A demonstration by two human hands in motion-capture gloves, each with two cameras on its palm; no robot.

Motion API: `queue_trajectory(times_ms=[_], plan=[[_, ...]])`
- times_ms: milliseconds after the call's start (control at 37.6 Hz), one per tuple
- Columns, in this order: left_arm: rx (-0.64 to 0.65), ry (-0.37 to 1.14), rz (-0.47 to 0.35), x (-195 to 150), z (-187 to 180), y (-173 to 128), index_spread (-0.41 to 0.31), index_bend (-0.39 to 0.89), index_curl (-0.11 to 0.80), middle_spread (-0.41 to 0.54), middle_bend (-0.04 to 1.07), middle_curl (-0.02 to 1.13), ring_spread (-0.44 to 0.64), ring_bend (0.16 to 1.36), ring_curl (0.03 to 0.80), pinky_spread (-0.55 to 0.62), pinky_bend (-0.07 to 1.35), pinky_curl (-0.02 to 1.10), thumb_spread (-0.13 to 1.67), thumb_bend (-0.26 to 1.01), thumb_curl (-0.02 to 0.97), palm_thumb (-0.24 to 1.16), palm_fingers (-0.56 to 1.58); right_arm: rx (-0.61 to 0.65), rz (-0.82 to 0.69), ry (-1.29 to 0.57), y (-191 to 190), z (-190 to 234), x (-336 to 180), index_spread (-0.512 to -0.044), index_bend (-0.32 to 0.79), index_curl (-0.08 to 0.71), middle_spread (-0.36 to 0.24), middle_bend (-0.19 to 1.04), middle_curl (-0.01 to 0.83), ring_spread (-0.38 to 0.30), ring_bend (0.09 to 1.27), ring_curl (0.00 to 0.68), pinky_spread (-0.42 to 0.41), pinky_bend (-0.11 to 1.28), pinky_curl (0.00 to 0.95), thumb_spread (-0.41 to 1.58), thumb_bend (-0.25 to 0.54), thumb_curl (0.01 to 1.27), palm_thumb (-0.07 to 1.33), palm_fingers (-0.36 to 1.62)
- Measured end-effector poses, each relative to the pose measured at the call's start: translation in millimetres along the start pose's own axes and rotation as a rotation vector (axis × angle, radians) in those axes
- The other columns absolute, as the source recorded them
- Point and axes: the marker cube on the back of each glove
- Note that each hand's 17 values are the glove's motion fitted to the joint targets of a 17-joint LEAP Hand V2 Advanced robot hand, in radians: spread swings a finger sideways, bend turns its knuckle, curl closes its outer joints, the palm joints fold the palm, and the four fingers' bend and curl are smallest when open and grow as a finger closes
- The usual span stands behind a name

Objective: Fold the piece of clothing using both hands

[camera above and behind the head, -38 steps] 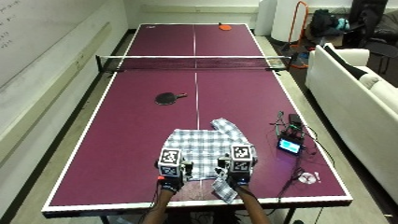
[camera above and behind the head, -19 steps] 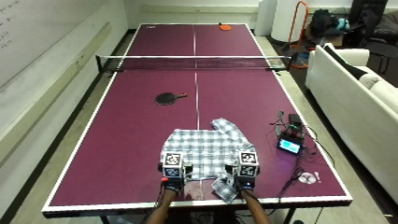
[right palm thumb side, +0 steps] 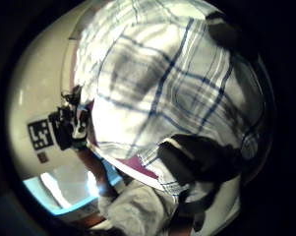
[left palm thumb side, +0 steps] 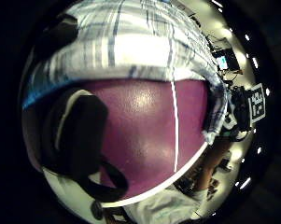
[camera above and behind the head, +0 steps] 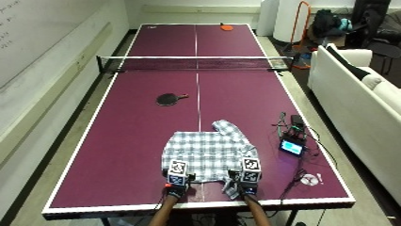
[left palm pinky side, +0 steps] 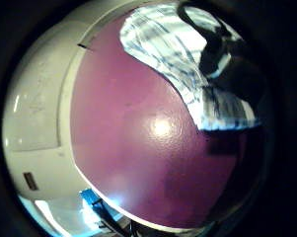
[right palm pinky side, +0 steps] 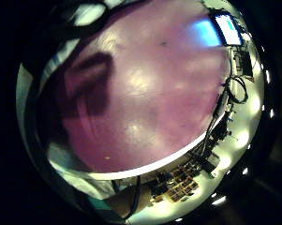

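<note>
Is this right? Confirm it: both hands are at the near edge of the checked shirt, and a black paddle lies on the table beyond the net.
Not quite. In the outside view the black paddle lies on the near side of the net, between it and the checked shirt. The rest holds: the left hand and right hand are at the shirt's near edge on the table.

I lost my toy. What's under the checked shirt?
The shirt lies flat on the purple table. The left hand's palm view shows bare table under its lifted near edge. Anything under the rest is covered.
</note>
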Motion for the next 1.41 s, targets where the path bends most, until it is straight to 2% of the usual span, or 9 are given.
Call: queue_trajectory(times_ms=[53, 186, 425, 611, 824, 1063, 1196, 1276, 1409], plan=[[0.087, -0.053, -0.015, -4.8, 23.4, -17.7, -0.101, 0.28, 0.256, -0.048, 0.21, 0.32, 0.01, 0.64, 0.318, 0.12, 0.49, 0.35, 1.27, -0.01, 0.213, 0.27, 0.58, 0.096, -0.013, 0.043, -7.6, -0.7, 6.1, -0.364, 0.31, 0.300, -0.103, 0.21, 0.303, -0.018, 0.29, 0.233, 0.109, 0.45, 0.323, 1.04, 0.001, 0.25, 0.50, 0.42], [0.120, -0.097, 0.017, -7.4, 48.6, -18.8, -0.202, 0.34, 0.306, -0.172, 0.23, 0.34, -0.16, 0.63, 0.297, -0.05, 0.41, 0.32, 1.29, 0.08, 0.259, 0.47, 0.96, 0.239, -0.092, 0.144, -46.0, 18.3, 32.6, -0.356, 0.39, 0.320, -0.219, 0.19, 0.305, -0.193, 0.37, 0.238, -0.060, 0.45, 0.290, 1.09, 0.126, 0.29, 0.76, 1.02], [0.069, 0.093, 0.138, -24.7, -24.4, 19.6, -0.296, 0.23, 0.343, -0.310, 0.34, 0.42, -0.33, 0.66, 0.360, -0.23, 0.32, 0.35, 1.18, 0.16, 0.332, 0.76, 1.22, 0.027, -0.300, 0.072, 0.8, -50.5, 29.9, -0.337, 0.21, 0.367, -0.260, 0.37, 0.398, -0.281, 0.61, 0.380, -0.169, 0.32, 0.325, 1.08, 0.143, 0.30, 0.89, 1.31], [0.006, 0.069, 0.202, -37.1, -76.8, 20.1, -0.318, 0.17, 0.362, -0.349, 0.35, 0.45, -0.37, 0.67, 0.382, -0.28, 0.30, 0.37, 1.12, 0.14, 0.348, 0.82, 1.23, -0.047, -0.354, 0.045, -0.6, -112.5, 19.2, -0.330, 0.14, 0.364, -0.259, 0.39, 0.423, -0.272, 0.71, 0.429, -0.258, 0.38, 0.348, 1.08, 0.121, 0.30, 0.92, 1.37], [-0.145, 0.045, 0.125, -37.6, -82.2, -59.2, -0.323, 0.13, 0.359, -0.370, 0.41, 0.47, -0.39, 0.66, 0.392, -0.31, 0.29, 0.38, 1.09, 0.10, 0.355, 0.85, 1.24, -0.083, -0.155, -0.049, -71.7, -147.9, -0.3, -0.326, 0.10, 0.344, -0.255, 0.44, 0.450, -0.259, 0.78, 0.459, -0.332, 0.47, 0.382, 1.12, 0.116, 0.29, 0.97, 1.35], [-0.418, 0.026, 0.001, -26.9, -87.8, -72.1, -0.319, 0.15, 0.363, -0.379, 0.48, 0.50, -0.40, 0.65, 0.401, -0.31, 0.27, 0.39, 1.09, 0.07, 0.359, 0.89, 1.25, -0.311, 0.049, -0.072, -131.6, -117.0, -6.6, -0.325, 0.15, 0.335, -0.248, 0.49, 0.473, -0.245, 0.83, 0.483, -0.356, 0.50, 0.400, 1.08, 0.056, 0.28, 0.96, 1.34], [-0.347, -0.056, -0.068, -35.3, -72.0, -74.1, -0.297, 0.08, 0.345, -0.379, 0.50, 0.51, -0.39, 0.66, 0.407, -0.30, 0.27, 0.40, 1.10, 0.06, 0.361, 0.92, 1.18, -0.125, 0.175, -0.279, -139.9, -105.4, 8.0, -0.324, 0.09, 0.321, -0.243, 0.53, 0.486, -0.238, 0.85, 0.491, -0.348, 0.52, 0.408, 1.05, -0.010, 0.27, 0.90, 1.29], [-0.277, -0.099, -0.069, -38.0, -69.0, -66.1, -0.233, 0.00, 0.299, -0.319, 0.32, 0.47, -0.34, 0.62, 0.404, -0.26, 0.40, 0.44, 1.11, 0.04, 0.357, 0.91, 0.84, 0.023, 0.192, -0.335, -129.5, -104.1, 20.4, -0.325, 0.11, 0.311, -0.212, 0.39, 0.447, -0.220, 0.77, 0.467, -0.234, 0.50, 0.401, 1.07, -0.081, 0.23, 0.74, 0.93], [-0.138, -0.143, -0.015, -38.6, -60.6, -44.9, -0.185, 0.07, 0.281, -0.256, 0.19, 0.46, -0.27, 0.62, 0.410, -0.17, 0.44, 0.46, 1.12, 0.00, 0.350, 0.88, 0.69, 0.180, 0.276, -0.265, -97.5, -83.6, 54.1, -0.320, 0.16, 0.337, -0.171, 0.34, 0.441, -0.166, 0.62, 0.443, -0.099, 0.47, 0.411, 1.13, -0.054, 0.21, 0.64, 0.80]])
